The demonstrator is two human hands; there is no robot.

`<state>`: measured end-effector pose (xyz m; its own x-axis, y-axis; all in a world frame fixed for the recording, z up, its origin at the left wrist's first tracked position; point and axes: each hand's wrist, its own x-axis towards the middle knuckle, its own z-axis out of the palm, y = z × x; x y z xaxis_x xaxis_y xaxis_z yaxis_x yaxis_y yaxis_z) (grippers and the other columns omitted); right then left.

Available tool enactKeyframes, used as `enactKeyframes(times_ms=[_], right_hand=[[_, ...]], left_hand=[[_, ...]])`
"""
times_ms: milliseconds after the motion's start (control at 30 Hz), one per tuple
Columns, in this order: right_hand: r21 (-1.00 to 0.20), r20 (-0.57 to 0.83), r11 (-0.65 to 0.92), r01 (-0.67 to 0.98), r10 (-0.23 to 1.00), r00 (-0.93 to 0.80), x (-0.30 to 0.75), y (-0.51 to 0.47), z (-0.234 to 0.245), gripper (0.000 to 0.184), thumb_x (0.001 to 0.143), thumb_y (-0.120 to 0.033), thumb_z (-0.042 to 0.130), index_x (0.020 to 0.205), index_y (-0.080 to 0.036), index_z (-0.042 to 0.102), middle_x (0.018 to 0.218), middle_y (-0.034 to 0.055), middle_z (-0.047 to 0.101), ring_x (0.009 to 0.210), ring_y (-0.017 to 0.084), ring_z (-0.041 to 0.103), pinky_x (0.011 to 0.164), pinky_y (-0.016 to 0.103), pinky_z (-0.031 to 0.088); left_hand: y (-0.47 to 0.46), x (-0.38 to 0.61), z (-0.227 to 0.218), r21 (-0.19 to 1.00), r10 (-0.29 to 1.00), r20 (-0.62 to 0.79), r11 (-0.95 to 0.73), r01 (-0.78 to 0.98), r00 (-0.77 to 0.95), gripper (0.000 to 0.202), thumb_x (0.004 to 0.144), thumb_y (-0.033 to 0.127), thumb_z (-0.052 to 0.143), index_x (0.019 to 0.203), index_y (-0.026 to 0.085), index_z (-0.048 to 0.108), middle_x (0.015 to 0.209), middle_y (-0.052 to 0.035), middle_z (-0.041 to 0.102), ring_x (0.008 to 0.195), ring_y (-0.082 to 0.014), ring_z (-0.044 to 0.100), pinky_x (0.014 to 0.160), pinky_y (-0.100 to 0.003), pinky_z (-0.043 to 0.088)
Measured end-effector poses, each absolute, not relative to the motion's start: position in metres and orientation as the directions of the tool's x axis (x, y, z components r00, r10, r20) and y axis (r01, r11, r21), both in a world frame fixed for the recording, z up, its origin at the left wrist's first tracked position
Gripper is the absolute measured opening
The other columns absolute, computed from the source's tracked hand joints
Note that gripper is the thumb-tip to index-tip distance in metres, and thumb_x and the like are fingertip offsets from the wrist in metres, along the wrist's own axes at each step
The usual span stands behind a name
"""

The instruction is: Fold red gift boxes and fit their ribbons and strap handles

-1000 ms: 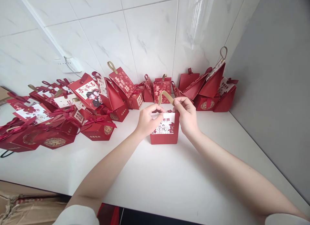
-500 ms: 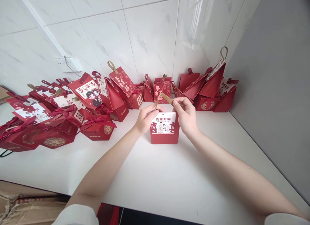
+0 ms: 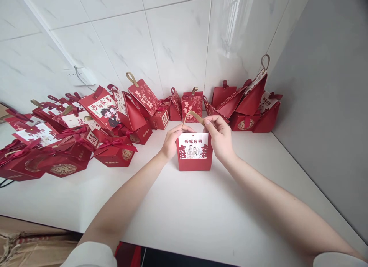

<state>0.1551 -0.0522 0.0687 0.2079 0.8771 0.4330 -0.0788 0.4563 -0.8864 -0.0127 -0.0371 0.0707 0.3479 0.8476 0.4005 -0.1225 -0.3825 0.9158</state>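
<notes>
While the box stands between them, the right hand pinches ribbon, left hand curled, hold unclear

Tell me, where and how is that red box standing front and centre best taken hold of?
Probably low on the red box, squeezing it from left and right: it stands upright on the white table with its lower side edges uncovered, whereas the gold ribbon arching above it is narrow and likely bendy.
</notes>
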Motion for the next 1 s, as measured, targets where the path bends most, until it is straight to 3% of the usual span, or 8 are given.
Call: enactKeyframes(times_ms=[200, 567, 833, 1000], right_hand=[[-0.889, 0.419, 0.447, -0.100, 0.882, 0.215, 0.156, -0.051, 0.067, 0.015, 0.088, -0.038, 0.058, 0.088, -0.023, 0.058, 0.066, -0.0027, 0.055, 0.059, 0.013, 0.051, 0.056, 0.027, 0.042], [-0.893, 0.405, 0.434, -0.122, 0.891, 0.206, 0.153, -0.054, 0.069, 0.017, 0.088, -0.039, 0.060, 0.088, -0.022, 0.058, 0.064, -0.0030, 0.056, 0.058, 0.013, 0.051, 0.057, 0.026, 0.041], [-0.892, 0.406, 0.436, -0.118, 0.889, 0.211, 0.153, -0.054, 0.067, 0.017, 0.088, -0.038, 0.060, 0.088, -0.022, 0.058, 0.066, -0.0028, 0.055, 0.059, 0.012, 0.051, 0.057, 0.026, 0.041], [-0.890, 0.410, 0.440, -0.121, 0.887, 0.215, 0.153, -0.053, 0.067, 0.017, 0.087, -0.039, 0.060, 0.088, -0.022, 0.058, 0.065, -0.0028, 0.055, 0.058, 0.013, 0.051, 0.055, 0.026, 0.041]], left_hand=[[-0.042, -0.011, 0.077, 0.913, 0.812, 0.400, -0.393, -0.108, 0.426, 0.033, 0.087, 0.036, 0.043, 0.096, 0.016, 0.067, 0.098, -0.0095, 0.067, 0.095, -0.0232, 0.062, 0.086, -0.034, 0.046], [-0.037, -0.016, 0.071, 0.909, 0.763, 0.416, -0.331, -0.254, 0.495, 0.043, 0.075, 0.040, 0.040, 0.097, 0.015, 0.066, 0.101, -0.0131, 0.068, 0.095, -0.0299, 0.063, 0.085, -0.043, 0.048], [-0.035, -0.020, 0.075, 0.905, 0.761, 0.415, -0.403, -0.138, 0.498, 0.039, 0.074, 0.031, 0.040, 0.094, 0.012, 0.068, 0.099, -0.0129, 0.070, 0.092, -0.0284, 0.065, 0.084, -0.040, 0.047], [-0.039, -0.016, 0.077, 0.905, 0.778, 0.415, -0.406, -0.127, 0.472, 0.039, 0.078, 0.033, 0.038, 0.092, 0.012, 0.067, 0.095, -0.0126, 0.070, 0.089, -0.0273, 0.065, 0.081, -0.039, 0.048]])
